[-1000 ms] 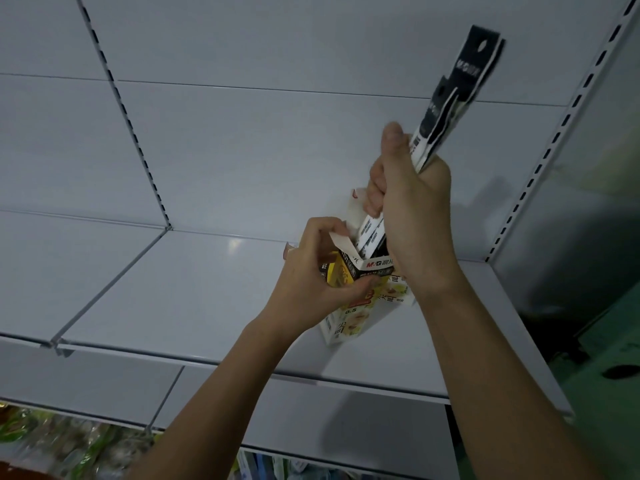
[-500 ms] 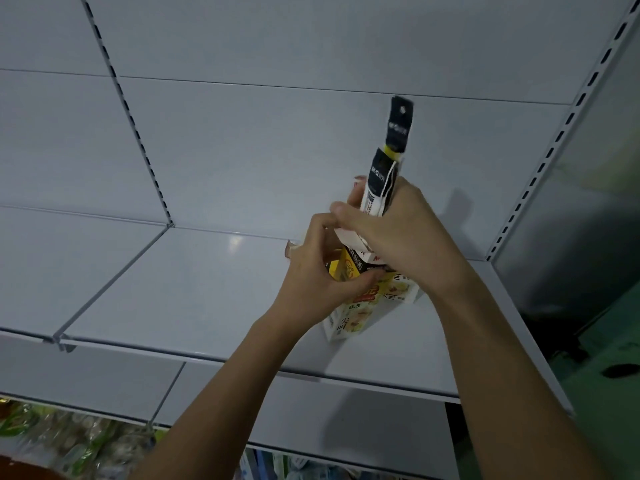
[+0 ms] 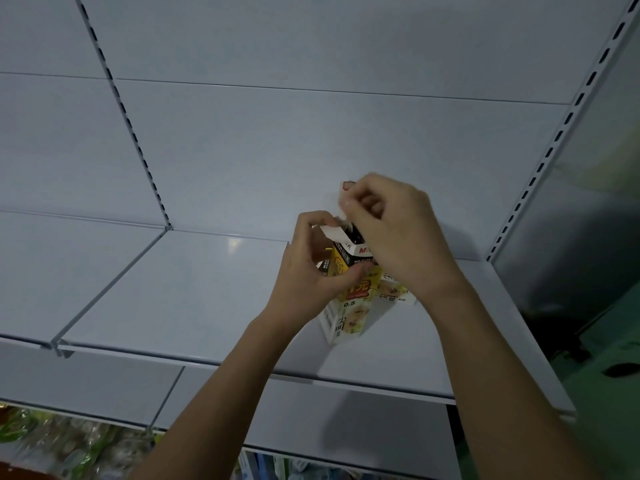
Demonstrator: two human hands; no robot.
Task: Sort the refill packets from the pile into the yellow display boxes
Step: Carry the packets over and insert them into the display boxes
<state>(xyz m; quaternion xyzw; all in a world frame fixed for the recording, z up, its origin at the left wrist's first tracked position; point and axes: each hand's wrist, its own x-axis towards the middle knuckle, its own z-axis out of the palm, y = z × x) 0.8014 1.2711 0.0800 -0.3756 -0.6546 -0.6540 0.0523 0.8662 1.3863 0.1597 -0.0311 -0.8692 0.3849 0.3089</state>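
A yellow display box (image 3: 349,317) stands upright on the white shelf (image 3: 180,292), right of centre. My left hand (image 3: 311,271) grips its upper left side, thumb across the front. Dark tops of refill packets (image 3: 355,236) show inside the open top, sunk almost fully into the box. My right hand (image 3: 391,233) hovers over the opening with fingers curled, and its thumb and fingertips pinch the box's tall white back flap (image 3: 347,186). A second yellow box (image 3: 393,294) sits just behind and to the right, partly hidden by my right wrist.
The white shelf runs left with a seam beside another panel. A slotted upright (image 3: 540,174) marks the right corner, and a grey side wall stands beyond it. Packaged goods (image 3: 52,441) show blurred on a lower level at bottom left.
The refill packets that my right hand held high above the box have gone down into it. My right hand has let them go and now sits at the top flap. My left hand stayed put.
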